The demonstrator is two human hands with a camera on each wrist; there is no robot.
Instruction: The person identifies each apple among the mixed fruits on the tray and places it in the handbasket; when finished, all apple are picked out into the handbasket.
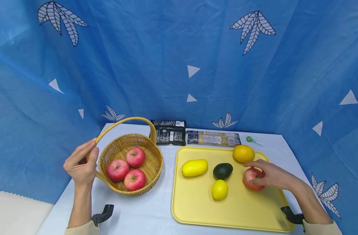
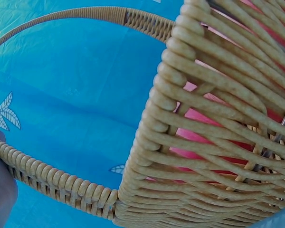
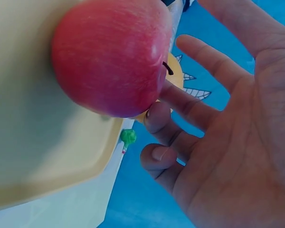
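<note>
My left hand [image 1: 83,163] grips the handle [image 1: 129,119] of a round wicker basket [image 1: 157,173], which holds three red apples [image 1: 134,179]. The left wrist view shows the basket's woven wall [image 2: 228,147] close up, with only a bit of the hand at the left edge. Over the right part of a yellow tray [image 1: 196,205], my right hand [image 1: 274,176] reaches about another red apple [image 1: 248,178] lying on it. In the right wrist view, loosely bent fingers lie beside that apple [image 3: 109,57] near its stem, without a clear grip.
A yellow mango-like fruit [image 1: 194,167], a dark avocado [image 1: 222,171], a lemon [image 1: 220,190] and an orange-yellow fruit [image 1: 243,153] lie on the tray. Behind stand black packets [image 1: 170,135], a noodle pack [image 1: 213,138] and a green lollipop [image 1: 249,139]. Blue cloth surrounds the table.
</note>
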